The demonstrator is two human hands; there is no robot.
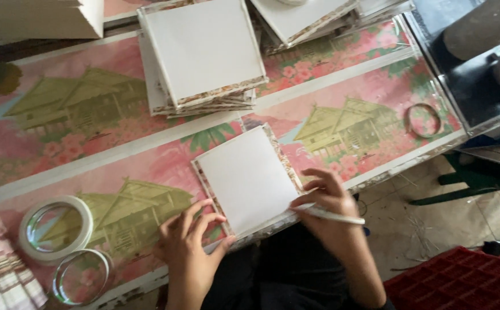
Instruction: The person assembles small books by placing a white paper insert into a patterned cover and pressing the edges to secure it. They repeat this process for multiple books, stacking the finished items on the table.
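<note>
At the near edge of the tabletop (pixel 342 74), a white square board (pixel 249 179) lies flat, tilted, one corner just over the edge. My left hand (pixel 190 241) presses its near-left corner, fingers spread, grip closed on nothing. My right hand (pixel 330 209) rests on the near-right edge, grip closed round a thin white pen (pixel 336 216). Best to keep the left pressing flat so the board cannot swivel. Left: two tape rolls (pixel 55 229), close to my wrist. Far: a stack of boards (pixel 204 51). Far right: a thin ring (pixel 423 120), well apart.
</note>
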